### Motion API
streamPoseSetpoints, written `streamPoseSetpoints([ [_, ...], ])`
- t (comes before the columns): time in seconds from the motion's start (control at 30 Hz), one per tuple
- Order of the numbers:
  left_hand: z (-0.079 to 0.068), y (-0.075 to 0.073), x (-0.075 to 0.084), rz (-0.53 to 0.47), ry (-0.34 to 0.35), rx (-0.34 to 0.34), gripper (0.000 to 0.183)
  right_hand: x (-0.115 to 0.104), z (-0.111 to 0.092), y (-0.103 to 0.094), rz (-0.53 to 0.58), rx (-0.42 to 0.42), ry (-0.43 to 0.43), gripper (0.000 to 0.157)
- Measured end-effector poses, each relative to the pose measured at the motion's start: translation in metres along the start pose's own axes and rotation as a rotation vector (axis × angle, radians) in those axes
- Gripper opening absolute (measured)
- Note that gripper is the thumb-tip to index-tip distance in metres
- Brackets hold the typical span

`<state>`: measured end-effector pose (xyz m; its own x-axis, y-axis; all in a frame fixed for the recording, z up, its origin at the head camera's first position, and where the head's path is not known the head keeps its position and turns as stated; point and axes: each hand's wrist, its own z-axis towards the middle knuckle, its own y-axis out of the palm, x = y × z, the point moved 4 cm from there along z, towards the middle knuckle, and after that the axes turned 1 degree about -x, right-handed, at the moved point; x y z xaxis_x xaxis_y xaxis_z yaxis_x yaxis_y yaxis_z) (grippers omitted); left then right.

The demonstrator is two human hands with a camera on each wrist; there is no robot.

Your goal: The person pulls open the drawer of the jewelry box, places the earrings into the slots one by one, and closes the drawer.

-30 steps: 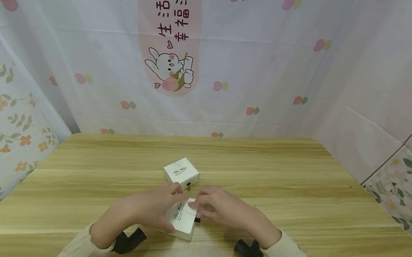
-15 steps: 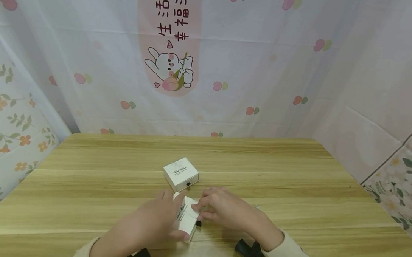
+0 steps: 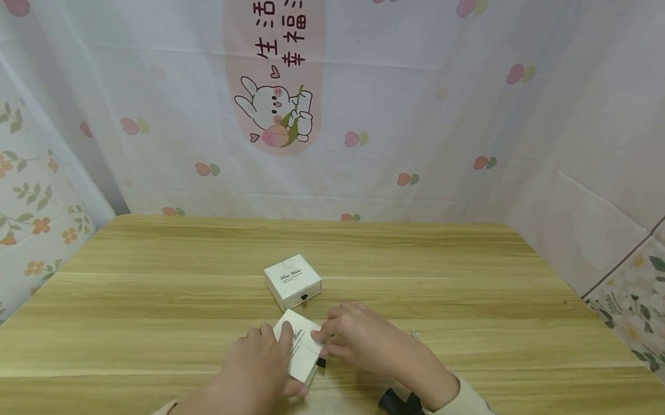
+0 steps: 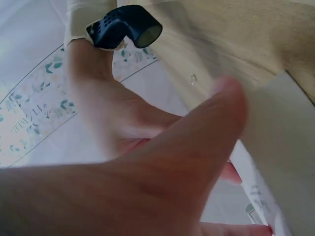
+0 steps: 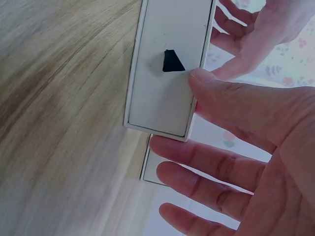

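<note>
A small white box point(image 3: 305, 358) with dark lettering lies under both hands near the table's front. Its front face shows a black pull tab point(image 5: 172, 61) in the right wrist view. My left hand point(image 3: 255, 363) grips the box from the left, one finger over its top and the thumb at its near side. With thumb and index finger, my right hand point(image 3: 361, 340) holds the right corner beside the tab; its other fingers point(image 5: 197, 189) spread loosely below. A second white box point(image 3: 293, 279) with the same lettering stands just behind the first.
A small shiny piece point(image 3: 415, 335) lies on the wooden table point(image 3: 500, 299) behind the right wrist. A black camera mount point(image 3: 402, 408) sits at that wrist. Printed curtains point(image 3: 369, 99) hang behind the table and at its sides.
My left hand has moved right and turned further over the box. The box has turned a little and shifted slightly away and to the right. The right hand has barely moved.
</note>
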<state>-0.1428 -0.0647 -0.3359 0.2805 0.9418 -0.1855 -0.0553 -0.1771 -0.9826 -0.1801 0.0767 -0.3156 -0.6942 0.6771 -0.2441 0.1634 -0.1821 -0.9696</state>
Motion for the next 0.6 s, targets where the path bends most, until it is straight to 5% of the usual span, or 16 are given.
streamPoseSetpoints([
  [0.3, 0.000, -0.002, 0.002, 0.045, -0.048, 0.000, 0.098, -0.002, -0.003, -0.004, 0.000, -0.008, 0.000, 0.017],
  [0.6, 0.002, -0.007, 0.001, -0.024, 0.095, 0.111, 0.086, 0.000, -0.007, -0.011, 0.020, -0.025, -0.003, 0.009],
])
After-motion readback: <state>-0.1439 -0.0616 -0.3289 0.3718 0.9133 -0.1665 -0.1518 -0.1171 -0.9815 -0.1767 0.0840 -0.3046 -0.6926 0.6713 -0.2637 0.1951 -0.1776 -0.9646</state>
